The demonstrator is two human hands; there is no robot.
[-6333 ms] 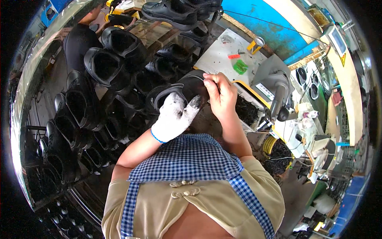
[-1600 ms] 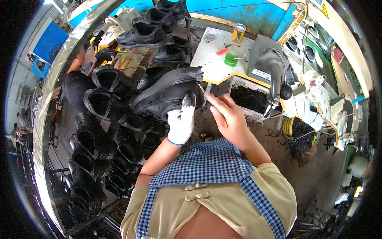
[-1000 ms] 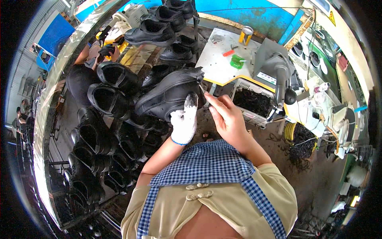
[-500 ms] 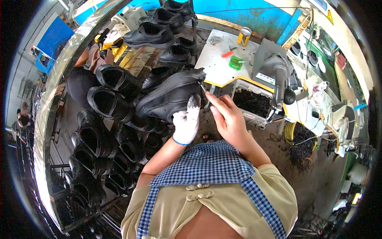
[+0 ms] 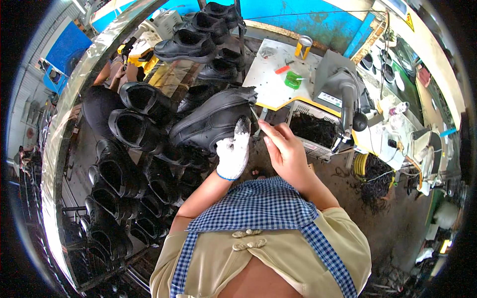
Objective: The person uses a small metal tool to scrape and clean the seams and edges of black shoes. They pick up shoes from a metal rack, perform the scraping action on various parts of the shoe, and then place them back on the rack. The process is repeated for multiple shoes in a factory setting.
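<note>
Hands meet at the heel end of a black shoe [image 5: 211, 121] in front of our chest. Our left hand [image 5: 233, 151], in a soiled white knit glove with a blue cuff, rises from a bare forearm and presses its gloved fingers, close together, up against the shoe's side near the heel, steadying it. Our right hand [image 5: 285, 151] is bare, wrist bent inward, with thumb and forefinger pinched narrow on a thin pale tool [image 5: 256, 116] whose tip touches the shoe's back edge.

The shoe is smooth, matte black leather with visible seams and a rounded toe, and its collar stands rough and wrinkled at the heel. Its long axis runs from lower left to upper right, toe toward the lower left, heel toward the white worktable [image 5: 268, 87]. It sits just above the rows of other black shoes [image 5: 134, 129] on a rack to our left, their open mouths facing up.

On the worktable lie a yellow can [image 5: 303, 47] and a small green object [image 5: 293, 79]; a grey machine [image 5: 343, 89] stands beside it. A blue-checked apron [image 5: 258, 208] over a beige top covers our chest.
</note>
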